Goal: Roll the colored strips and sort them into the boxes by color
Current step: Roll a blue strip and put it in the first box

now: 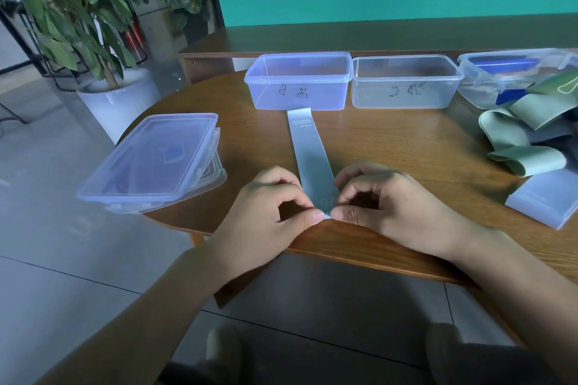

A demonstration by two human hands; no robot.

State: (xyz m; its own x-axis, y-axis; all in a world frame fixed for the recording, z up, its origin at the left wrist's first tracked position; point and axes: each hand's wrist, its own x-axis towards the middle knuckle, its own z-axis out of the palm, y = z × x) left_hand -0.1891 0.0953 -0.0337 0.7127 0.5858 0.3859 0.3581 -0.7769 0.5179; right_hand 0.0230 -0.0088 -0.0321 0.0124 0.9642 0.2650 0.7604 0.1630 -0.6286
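A long pale blue strip (pixel 308 150) lies flat on the round wooden table (pixel 391 141), running from the front edge toward the clear box marked B (pixel 298 81). My left hand (pixel 275 200) and my right hand (pixel 384 200) both pinch the strip's near end between thumb and fingers. To the right of box B stands a second clear box marked C (pixel 405 83). Both boxes look empty. At the right edge of the table lie several green strips (pixel 528 131) and a pale blue one (pixel 544 200).
Stacked clear lids (pixel 150 159) sit on the table's left edge, overhanging it. A third clear box with blue clips (pixel 506 75) stands at the back right. A potted plant (pixel 103 40) is on the floor to the left. My knees show below the table.
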